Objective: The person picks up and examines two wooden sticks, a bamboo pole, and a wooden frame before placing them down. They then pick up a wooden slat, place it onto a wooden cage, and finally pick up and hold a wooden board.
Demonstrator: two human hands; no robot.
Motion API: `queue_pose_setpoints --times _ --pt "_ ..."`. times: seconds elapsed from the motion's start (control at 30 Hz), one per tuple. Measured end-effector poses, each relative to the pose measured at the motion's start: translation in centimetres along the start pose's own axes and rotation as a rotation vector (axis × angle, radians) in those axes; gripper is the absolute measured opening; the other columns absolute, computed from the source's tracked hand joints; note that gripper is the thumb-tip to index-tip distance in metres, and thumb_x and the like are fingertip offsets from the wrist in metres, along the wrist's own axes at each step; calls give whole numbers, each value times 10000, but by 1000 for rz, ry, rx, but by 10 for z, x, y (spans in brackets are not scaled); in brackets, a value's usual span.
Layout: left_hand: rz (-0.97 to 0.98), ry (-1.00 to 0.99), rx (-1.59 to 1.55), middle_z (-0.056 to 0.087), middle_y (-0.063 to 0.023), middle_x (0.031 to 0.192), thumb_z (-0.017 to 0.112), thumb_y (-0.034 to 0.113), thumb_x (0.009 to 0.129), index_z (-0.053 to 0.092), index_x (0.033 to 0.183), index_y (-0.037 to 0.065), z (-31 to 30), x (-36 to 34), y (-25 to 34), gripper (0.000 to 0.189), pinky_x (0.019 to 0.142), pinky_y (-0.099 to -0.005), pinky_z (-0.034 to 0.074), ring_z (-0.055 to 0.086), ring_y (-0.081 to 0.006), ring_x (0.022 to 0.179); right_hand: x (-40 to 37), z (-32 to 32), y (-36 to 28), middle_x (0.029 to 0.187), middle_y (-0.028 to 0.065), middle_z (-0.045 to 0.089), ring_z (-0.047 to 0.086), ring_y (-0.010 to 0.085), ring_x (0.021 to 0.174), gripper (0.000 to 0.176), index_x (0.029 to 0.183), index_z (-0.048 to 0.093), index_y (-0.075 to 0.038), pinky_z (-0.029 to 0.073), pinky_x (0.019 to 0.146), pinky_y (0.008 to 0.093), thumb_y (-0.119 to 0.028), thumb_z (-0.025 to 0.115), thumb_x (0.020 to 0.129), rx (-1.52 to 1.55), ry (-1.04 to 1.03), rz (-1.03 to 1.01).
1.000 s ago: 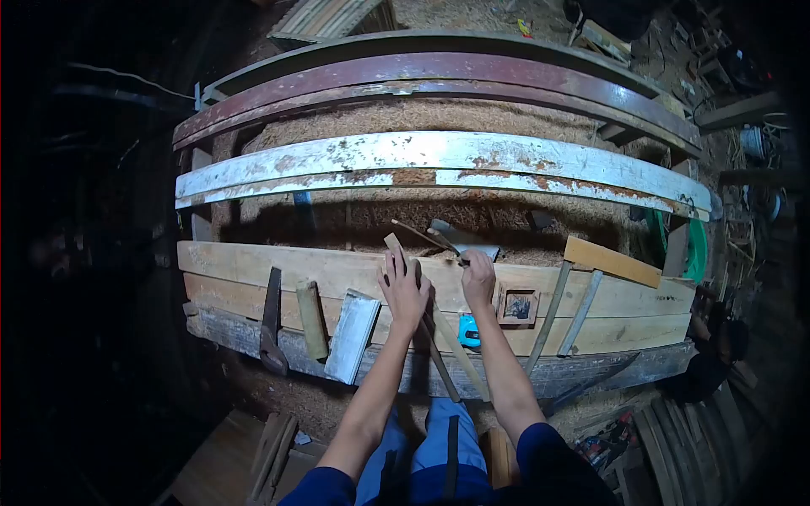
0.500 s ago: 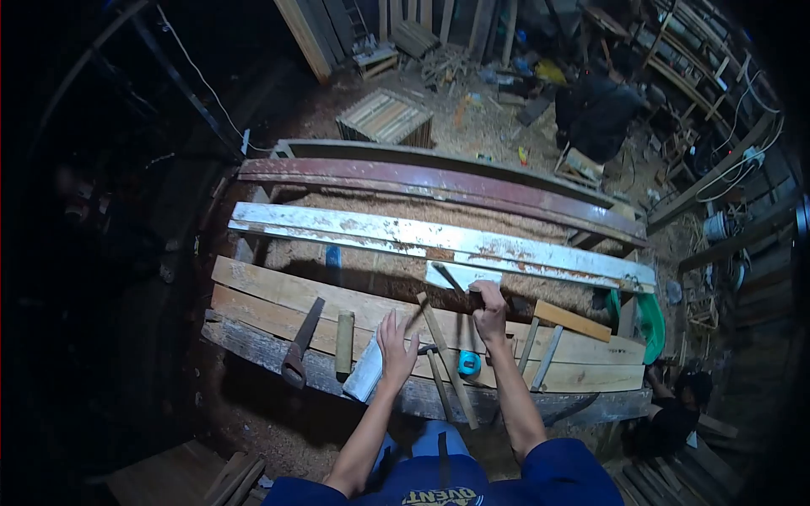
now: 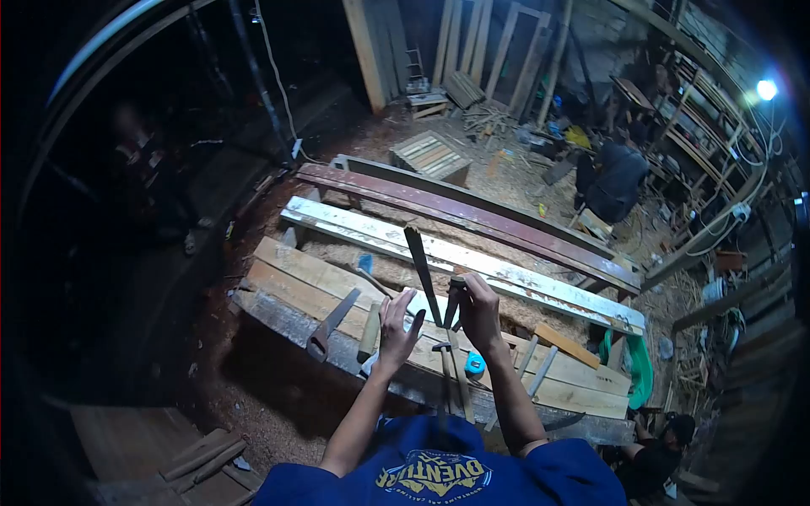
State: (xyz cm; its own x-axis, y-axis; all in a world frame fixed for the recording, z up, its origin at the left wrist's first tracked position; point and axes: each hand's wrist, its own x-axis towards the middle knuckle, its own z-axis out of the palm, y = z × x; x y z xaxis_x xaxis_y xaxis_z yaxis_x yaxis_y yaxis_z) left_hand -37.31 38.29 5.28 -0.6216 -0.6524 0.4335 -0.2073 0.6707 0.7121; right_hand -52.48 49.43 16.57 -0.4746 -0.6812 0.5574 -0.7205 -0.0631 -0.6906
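Observation:
My right hand (image 3: 479, 314) is closed on a dark tool with two narrow arms (image 3: 424, 274) that meet low in a V; its exact kind I cannot tell. The longer arm slants up and left over the white-painted beam. My left hand (image 3: 396, 331) is raised beside it, fingers spread and holding nothing. Left of that hand, a hand saw (image 3: 332, 327) and a short wooden stick (image 3: 369, 331) lie on the planks (image 3: 291, 291). Below the tool are a hammer (image 3: 443, 347), a long thin batten (image 3: 462, 384) and a turquoise tape measure (image 3: 475, 364).
Beyond the planks run a white-painted beam (image 3: 363, 229) and a reddish beam (image 3: 472, 209). Wood strips (image 3: 567, 346) lie at the right, near a green strap (image 3: 645, 375). One person (image 3: 612, 177) crouches at the back, another (image 3: 658, 451) is at lower right, a third stands in the dark left.
My right hand has lifted the dark tool and turned it more upright, its long arm now higher. My left hand has come up off the planks' front area. The camera view has tilted and shifted.

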Motion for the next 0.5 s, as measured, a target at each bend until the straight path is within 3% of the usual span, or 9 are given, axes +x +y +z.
queue_pose_setpoints --times 0.13,0.17,0.27,0.33,0.37,0.43,0.47,0.5 --pt "-45 81 -54 704 -150 1245 722 224 972 572 1405 35 -38 -9 0 496 1187 -536 310 655 -290 1197 7 19 -47 887 145 613 622 278 757 46 980 626 29 486 659 367 22 634 935 65 -48 -25" --pt "-52 181 -38 730 -121 1096 753 120 933 616 1331 19 -47 -13 2 433 1035 -447 440 666 -287 1086 8 25 -59 883 149 610 617 277 756 45 974 622 31 479 653 368 13 640 937 84 -65 -4" --pt "-189 216 -147 705 -128 1051 765 140 923 644 1287 28 -73 -24 -19 400 961 -445 465 635 -302 1048 3 59 -81 823 141 602 605 276 722 50 940 620 34 474 646 369 26 664 917 122 -16 -25" --pt "-134 219 -103 727 -115 1017 780 117 893 662 1268 37 -93 -30 -40 401 985 -429 434 617 -286 1043 3 83 -100 805 129 632 634 270 723 80 888 614 31 501 673 352 50 691 884 148 41 53" --pt "-80 213 -46 737 -110 998 781 104 884 668 1264 42 -103 -34 -51 402 990 -427 422 609 -279 1038 -1 94 -102 880 130 668 668 267 800 181 1039 660 15 527 747 353 55 703 867 142 25 89" --pt "-114 199 -82 757 -100 1003 776 83 871 667 1289 54 -119 -43 -75 433 986 -436 396 603 -266 1019 -11 124 -112 1019 155 677 675 284 921 484 1322 615 -27 534 832 388 54 707 854 39 111 105" --pt "-98 202 -86 761 -92 1013 776 80 870 667 1293 58 -128 -47 -91 438 976 -426 393 622 -254 1003 -18 137 -121 1171 177 649 652 306 1022 728 1524 460 -69 523 900 426 41 712 850 -72 98 79" --pt "-81 207 -92 764 -83 1023 776 77 869 667 1297 63 -141 -46 -103 442 965 -415 389 640 -243 988 -27 154 -132 1302 207 598 619 351 1145 743 1537 437 -63 504 978 451 21 719 854 -99 109 96"
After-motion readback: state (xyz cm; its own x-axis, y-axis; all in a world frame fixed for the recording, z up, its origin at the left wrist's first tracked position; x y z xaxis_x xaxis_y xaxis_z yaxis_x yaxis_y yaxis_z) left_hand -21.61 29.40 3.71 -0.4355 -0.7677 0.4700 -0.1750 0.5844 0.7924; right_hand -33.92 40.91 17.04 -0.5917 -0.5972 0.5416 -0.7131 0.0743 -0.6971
